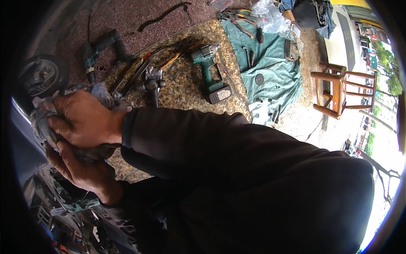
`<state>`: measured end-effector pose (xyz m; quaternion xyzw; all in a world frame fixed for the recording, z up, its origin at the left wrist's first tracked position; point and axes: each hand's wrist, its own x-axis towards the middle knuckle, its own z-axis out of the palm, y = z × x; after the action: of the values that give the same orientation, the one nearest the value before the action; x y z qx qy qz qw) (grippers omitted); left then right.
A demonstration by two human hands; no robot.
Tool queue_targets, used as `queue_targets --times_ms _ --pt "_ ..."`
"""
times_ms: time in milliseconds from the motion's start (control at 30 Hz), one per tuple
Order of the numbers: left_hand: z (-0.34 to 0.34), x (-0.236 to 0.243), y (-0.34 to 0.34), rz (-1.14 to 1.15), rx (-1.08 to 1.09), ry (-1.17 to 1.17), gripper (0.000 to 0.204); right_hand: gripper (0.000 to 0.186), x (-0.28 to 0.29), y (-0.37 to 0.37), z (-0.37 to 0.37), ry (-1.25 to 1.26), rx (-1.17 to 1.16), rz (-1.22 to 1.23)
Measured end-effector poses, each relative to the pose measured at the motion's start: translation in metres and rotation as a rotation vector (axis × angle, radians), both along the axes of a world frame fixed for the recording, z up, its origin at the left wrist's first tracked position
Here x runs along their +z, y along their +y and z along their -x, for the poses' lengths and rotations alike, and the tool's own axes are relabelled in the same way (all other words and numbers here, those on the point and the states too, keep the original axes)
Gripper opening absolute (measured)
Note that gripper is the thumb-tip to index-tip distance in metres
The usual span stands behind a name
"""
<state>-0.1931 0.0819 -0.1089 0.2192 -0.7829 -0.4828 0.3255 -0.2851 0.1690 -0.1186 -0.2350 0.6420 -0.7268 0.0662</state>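
A crumpled grey-blue rag (41, 122) is bunched at the far left, with part of it showing behind my wrist. My right hand (86, 118) is closed around it, back of the hand up and thumb bent toward me. Just below, my left hand (84, 171) presses against the rag's lower side with fingers curled; its grip is partly hidden. Something dark between the two hands cannot be made out. Beyond my right wrist lie a hammer (151, 84) and several long-handled tools. Both arms wear dark sleeves.
A green cordless impact wrench (209, 74) rests on the speckled stone slab (182, 95). A green drill (89, 61) lies beyond, near a wheel (42, 76). Pliers (241, 19), sockets and a black disc (259, 79) lie on a green cloth (279, 86). A wooden chair (338, 86) stands at right.
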Motion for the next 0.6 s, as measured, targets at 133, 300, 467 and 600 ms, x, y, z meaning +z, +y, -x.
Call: queue_targets --times_ms 133,300,467,600 --pt "0.01 -0.009 -0.005 -0.277 0.192 -0.088 0.047 0.037 -0.036 0.038 0.01 -0.14 0.154 0.076" --pt "0.006 -0.03 -0.033 -0.759 0.041 -0.041 0.049 0.032 -0.181 0.243 0.035 -0.21 -0.334 -0.615" --pt "0.003 -0.057 -0.052 -0.551 0.155 -0.166 0.047 0.014 -0.317 0.508 0.032 0.431 -0.223 -2.15" --pt "0.003 -0.057 -0.053 -0.536 -0.036 -0.197 0.042 0.039 -0.328 0.561 0.024 -0.875 -0.77 -0.996"
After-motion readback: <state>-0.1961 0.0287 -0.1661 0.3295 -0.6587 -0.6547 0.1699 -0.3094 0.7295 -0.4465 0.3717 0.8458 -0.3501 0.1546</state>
